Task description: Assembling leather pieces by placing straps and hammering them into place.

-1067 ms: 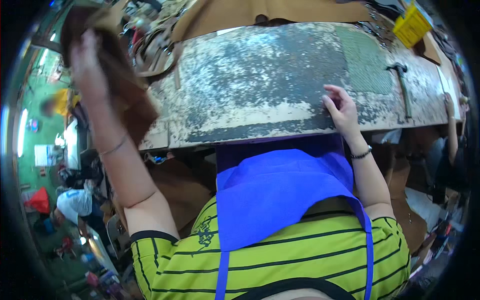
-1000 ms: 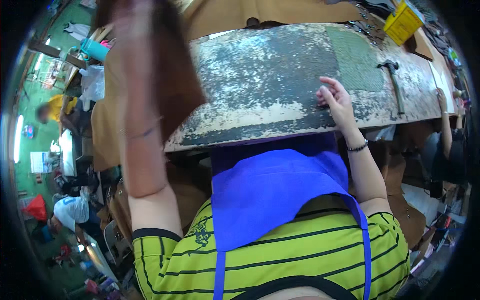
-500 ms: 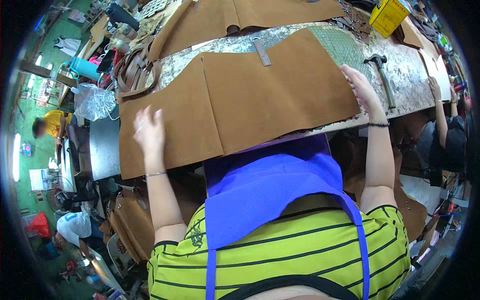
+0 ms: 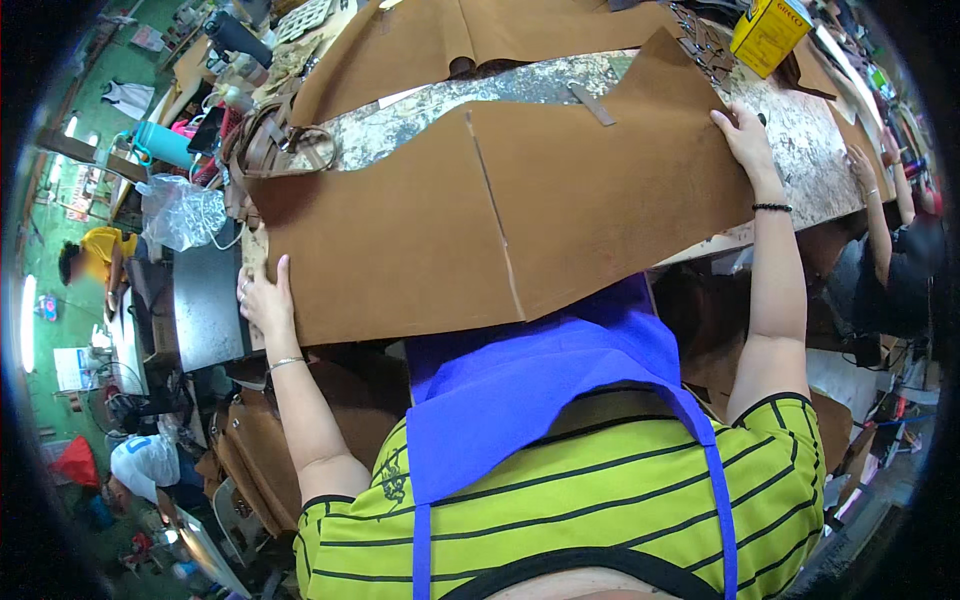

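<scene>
A large brown leather piece [image 4: 390,240] spans the worktable in front of me, with a pale line running across it from its far edge to its near edge. My right hand [image 4: 747,140] grips its right edge, thumb on top. At the left end, my left hand [image 4: 266,300] is against the edge, thumb on the leather and fingers spread beyond it. A flat grey-brown strip [image 4: 592,103] lies at the far edge of the leather. Only a small dark bit of the hammer shows beside my right hand.
Another brown leather piece [image 4: 540,25] lies farther back. A yellow tin [image 4: 770,36] stands at the back right. Leather straps [image 4: 265,150], a clear plastic bag [image 4: 185,210] and a turquoise bottle [image 4: 163,145] are at the left. Another person's hand [image 4: 862,168] is at the far right.
My right hand has taken hold of the leather's right edge, and the leather has shifted right, largely covering the hammer. My left hand has come down from above the leather to its left edge.
</scene>
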Motion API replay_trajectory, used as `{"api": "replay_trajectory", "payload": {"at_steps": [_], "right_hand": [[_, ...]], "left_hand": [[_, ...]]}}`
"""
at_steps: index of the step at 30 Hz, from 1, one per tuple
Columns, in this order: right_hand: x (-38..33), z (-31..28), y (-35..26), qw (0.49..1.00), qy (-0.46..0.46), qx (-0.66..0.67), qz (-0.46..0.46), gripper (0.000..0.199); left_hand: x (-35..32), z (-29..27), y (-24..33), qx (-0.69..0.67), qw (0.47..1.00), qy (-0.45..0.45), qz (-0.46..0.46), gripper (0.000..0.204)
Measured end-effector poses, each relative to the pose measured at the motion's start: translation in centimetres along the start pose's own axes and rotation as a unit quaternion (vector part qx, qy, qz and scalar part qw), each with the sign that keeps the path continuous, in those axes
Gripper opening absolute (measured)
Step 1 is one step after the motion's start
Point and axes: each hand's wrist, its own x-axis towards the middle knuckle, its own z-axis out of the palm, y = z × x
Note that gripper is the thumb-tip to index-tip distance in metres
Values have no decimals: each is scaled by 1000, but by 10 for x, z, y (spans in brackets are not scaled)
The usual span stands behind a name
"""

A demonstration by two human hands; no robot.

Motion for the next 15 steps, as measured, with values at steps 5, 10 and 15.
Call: {"api": "replay_trajectory", "payload": {"at_steps": [5,10,15], "right_hand": [[-6,11,25,995,-72,-39,54,30],[-11,30,28,999,25,-28,37,31],[9,43,51,997,36,65,27,31]], "left_hand": [[4,-6,21,-70,997,-16,9,37],[13,17,6,-252,967,-14,-26,34],[41,46,-13,-425,902,-64,-46,26]]}}
